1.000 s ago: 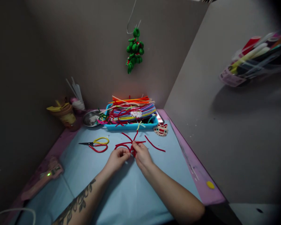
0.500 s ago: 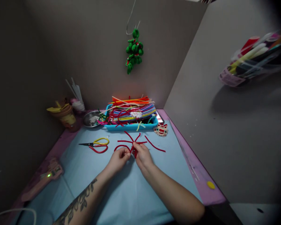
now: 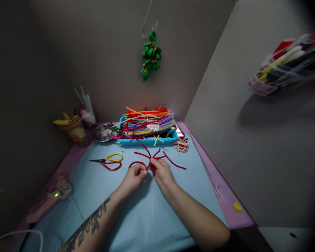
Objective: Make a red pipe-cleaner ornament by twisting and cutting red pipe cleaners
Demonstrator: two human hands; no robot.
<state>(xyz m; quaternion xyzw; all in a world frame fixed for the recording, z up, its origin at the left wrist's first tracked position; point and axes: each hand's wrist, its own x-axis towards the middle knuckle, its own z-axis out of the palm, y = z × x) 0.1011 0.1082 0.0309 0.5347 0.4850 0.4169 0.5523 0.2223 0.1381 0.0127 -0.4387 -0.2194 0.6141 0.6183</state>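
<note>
Both my hands meet at the middle of the light blue mat (image 3: 136, 210). My left hand (image 3: 133, 176) pinches one looped end of a bunch of red pipe cleaners (image 3: 147, 157). My right hand (image 3: 161, 172) pinches the same bunch where the strands cross. Loose red ends fan out beyond my fingers toward the back. A separate red pipe cleaner (image 3: 174, 162) lies on the mat just right of my right hand.
Yellow-and-red scissors (image 3: 108, 161) lie left of my hands. A blue tray (image 3: 147, 141) piled with coloured pipe cleaners stands behind, with a small crafted figure (image 3: 181, 144) beside it. A metal dish (image 3: 103, 132), a cup (image 3: 75, 128) and a glue gun (image 3: 51, 199) sit on the left. A green ornament (image 3: 150, 56) hangs above.
My hands stayed in place while twisting the bunch. The loose red ends shifted, and the left strand curved into a loop near my left hand.
</note>
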